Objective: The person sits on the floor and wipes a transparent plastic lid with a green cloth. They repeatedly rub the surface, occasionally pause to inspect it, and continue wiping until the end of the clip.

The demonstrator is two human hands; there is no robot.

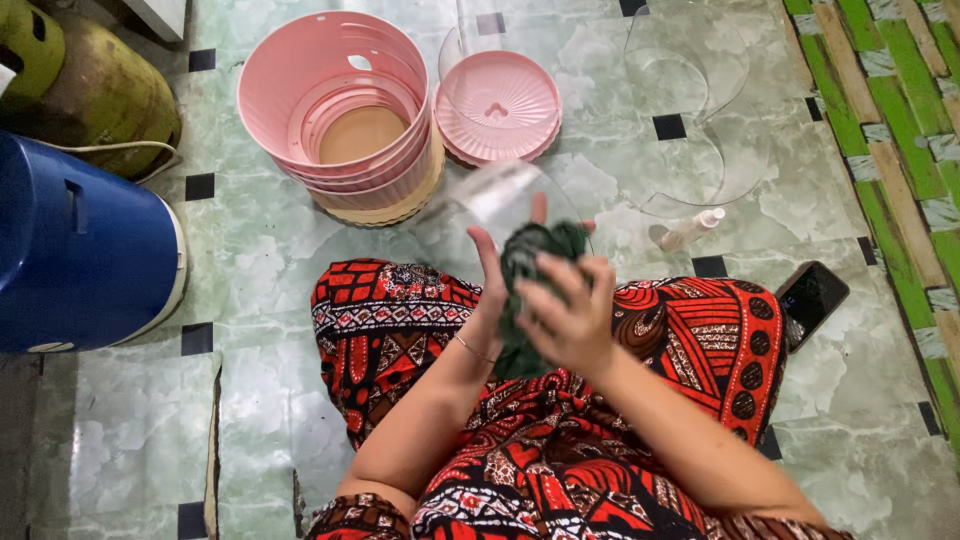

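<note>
Green marble-look tile floor (250, 270), indoors

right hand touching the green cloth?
Touching. The head view shows the right hand pressed on the green cloth, its fingers lying across it against the clear cover.

Dark green cloth (528, 262) — bunched, pressed against clear curved plastic panel (495, 195) — above lap.

We count: pink tub (335, 95) 1 | pink lid (497, 105) 1 | clear plastic pieces (690, 70) 3 | phone (811, 298) 1 | small bottle (692, 230) 1 | green cloth (530, 260) 1
</note>
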